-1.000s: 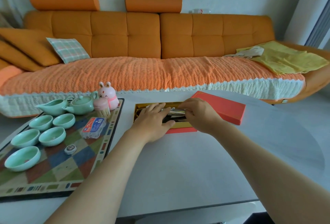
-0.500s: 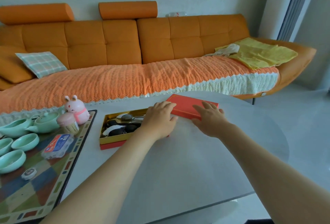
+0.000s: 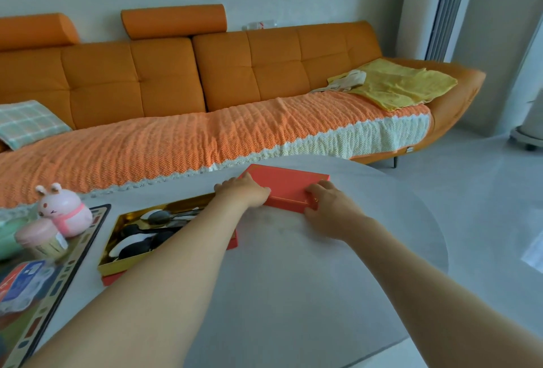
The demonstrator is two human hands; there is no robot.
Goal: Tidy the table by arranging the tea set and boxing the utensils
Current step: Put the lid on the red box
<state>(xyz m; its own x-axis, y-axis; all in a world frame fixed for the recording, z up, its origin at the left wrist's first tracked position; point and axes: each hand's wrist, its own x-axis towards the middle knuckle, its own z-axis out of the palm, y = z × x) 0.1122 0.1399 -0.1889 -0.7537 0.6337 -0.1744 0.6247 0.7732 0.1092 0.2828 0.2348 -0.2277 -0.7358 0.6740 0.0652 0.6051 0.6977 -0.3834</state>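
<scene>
A red box lid (image 3: 289, 184) lies flat on the pale table (image 3: 293, 294), near its far edge. My left hand (image 3: 245, 193) grips the lid's left end and my right hand (image 3: 329, 206) grips its near right corner. To the left stands the open red box (image 3: 117, 272) with a gold lining, holding several black and white utensils (image 3: 138, 243); my left forearm crosses over its right part. A pale green tea piece (image 3: 6, 238) shows at the left frame edge.
A patterned tray mat (image 3: 44, 309) on the left carries a pink rabbit figure (image 3: 63, 213), a pink-lidded toothpick jar (image 3: 41, 240) and a blue packet (image 3: 22, 282). An orange sofa (image 3: 205, 79) runs behind the table. The table's rounded edge drops to the floor at right.
My hands left the utensils in the open box and moved right onto the red lid, now gripping its two ends. The view has swung to the right.
</scene>
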